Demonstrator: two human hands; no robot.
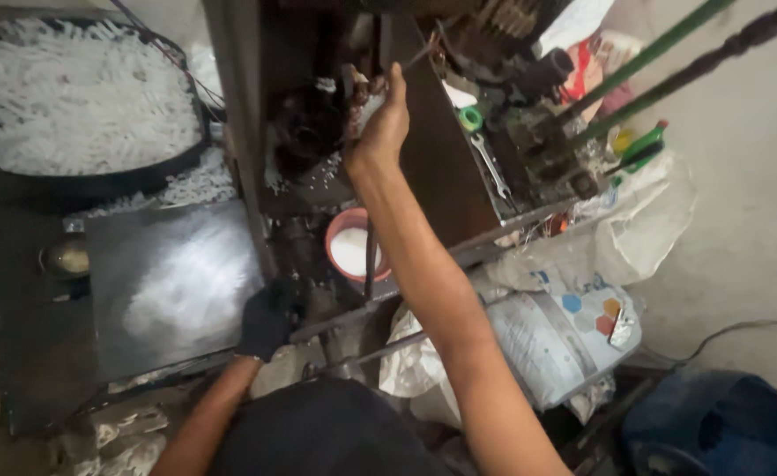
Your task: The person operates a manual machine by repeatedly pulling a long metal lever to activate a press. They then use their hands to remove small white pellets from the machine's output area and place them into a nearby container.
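The right hand reaches up into the dark machine at the top middle of the view, its fingers curled shut around something pale and whitish; what that is cannot be made out, since the palm and the machine's black parts hide most of it. White granules cling to the metal just below the wrist. The left hand, in a black glove, sits low at the machine's near edge, closed on a dark rod or lever; glove and metal are equally dark there, so the exact grip is hard to read.

Between the two arms stands a pink bowl holding white powder, partly crossed by a dark hanging strap and the right forearm. To the left lies a dark metal plate with a hazy white dusting at its middle, and beyond it, at the top left corner, a black tub heaped with small white pieces, cut off by the frame's edge.

To the right of the machine, a cluttered tray carries a spanner, a green tape roll and blurred odds and ends too small to name. Below it slump white printed sacks. A blue container is cropped at the bottom right corner. The person's dark clothing fills the bottom edge.
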